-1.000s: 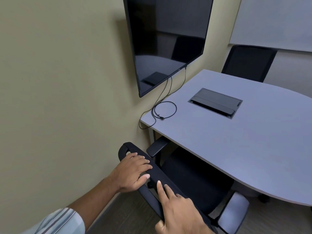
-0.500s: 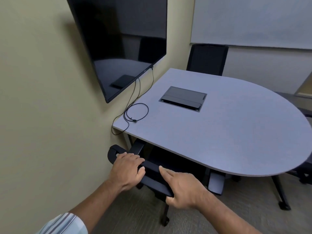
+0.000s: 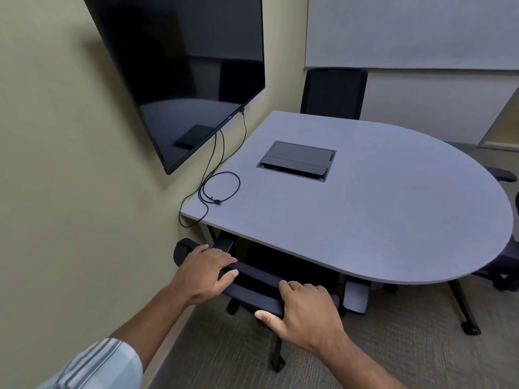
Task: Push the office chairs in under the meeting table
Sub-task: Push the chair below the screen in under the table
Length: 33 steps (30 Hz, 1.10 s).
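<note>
Near chair [image 3: 261,287] sits with its seat under the tabletop [image 3: 365,220], backrest just outside the edge. Left hand [image 3: 205,273] and right hand [image 3: 306,310] both curl over the backrest top. Risk: its armrest [image 3: 356,297], just beside that edge, could jam against it; an uneven push may swing the chair into the wall [image 3: 70,192].

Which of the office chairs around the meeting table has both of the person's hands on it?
The near chair, by the wall under the screen: the left hand and right hand grip its backrest top. The far chair and the right-edge chair stand untouched.
</note>
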Tool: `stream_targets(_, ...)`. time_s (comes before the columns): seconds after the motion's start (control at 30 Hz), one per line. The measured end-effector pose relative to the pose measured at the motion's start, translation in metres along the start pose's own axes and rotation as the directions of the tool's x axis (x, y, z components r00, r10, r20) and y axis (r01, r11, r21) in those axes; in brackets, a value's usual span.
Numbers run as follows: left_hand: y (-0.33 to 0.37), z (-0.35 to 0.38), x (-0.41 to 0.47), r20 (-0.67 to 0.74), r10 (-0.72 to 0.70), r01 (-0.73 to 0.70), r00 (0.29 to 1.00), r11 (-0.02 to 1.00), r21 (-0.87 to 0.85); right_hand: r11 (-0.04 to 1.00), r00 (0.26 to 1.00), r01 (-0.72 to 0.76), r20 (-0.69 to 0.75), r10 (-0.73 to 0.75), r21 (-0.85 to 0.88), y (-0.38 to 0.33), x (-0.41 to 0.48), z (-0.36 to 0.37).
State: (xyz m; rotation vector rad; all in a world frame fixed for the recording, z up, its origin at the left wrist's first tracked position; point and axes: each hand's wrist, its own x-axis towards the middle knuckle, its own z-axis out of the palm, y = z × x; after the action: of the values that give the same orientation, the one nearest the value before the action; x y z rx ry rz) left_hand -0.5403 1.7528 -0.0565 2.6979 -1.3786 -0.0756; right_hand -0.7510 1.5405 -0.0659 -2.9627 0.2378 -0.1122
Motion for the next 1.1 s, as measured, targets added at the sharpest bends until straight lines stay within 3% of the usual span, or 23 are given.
stream_targets(0.6, -0.037, 0.002, 0.043, -0.065, -0.017, 0.015, 0.998, 1.0, -0.025, 1.0, 0.998, 0.013, -0.063, -0.014, -0.008, 0.007, 0.058, 0.005)
stream_targets(1.1, -0.069, -0.008, 0.067, -0.031, 0.029, -0.029, 0.999, 0.999, 0.017, 1.0, 0.994, -0.016, -0.111, 0.016, -0.001, -0.011, 0.085, 0.009)
